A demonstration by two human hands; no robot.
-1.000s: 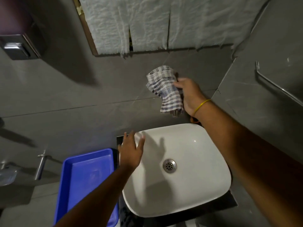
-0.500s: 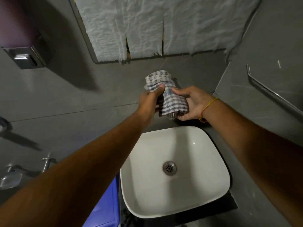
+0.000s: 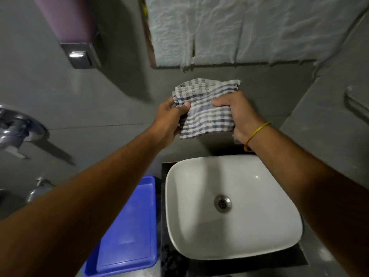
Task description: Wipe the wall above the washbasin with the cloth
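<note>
A blue and white checked cloth (image 3: 205, 108) is spread between both hands in front of the grey tiled wall (image 3: 119, 100), above the white washbasin (image 3: 263, 226). My left hand (image 3: 169, 118) grips the cloth's left edge with the thumb on top. My right hand (image 3: 239, 114), with a yellow band on the wrist, pinches its right edge. The cloth hangs roughly flat, its upper edge folded over.
A blue plastic tray (image 3: 127, 232) lies left of the basin. A metal-bottomed dispenser (image 3: 79, 54) is mounted on the wall at upper left. White crinkled sheeting (image 3: 249, 29) covers a framed panel above. Metal taps (image 3: 18, 130) stick out at left; a rail (image 3: 357, 104) at right.
My left hand rose from the basin's rim to the cloth and took its left edge. The bunched cloth has been pulled open between both hands.
</note>
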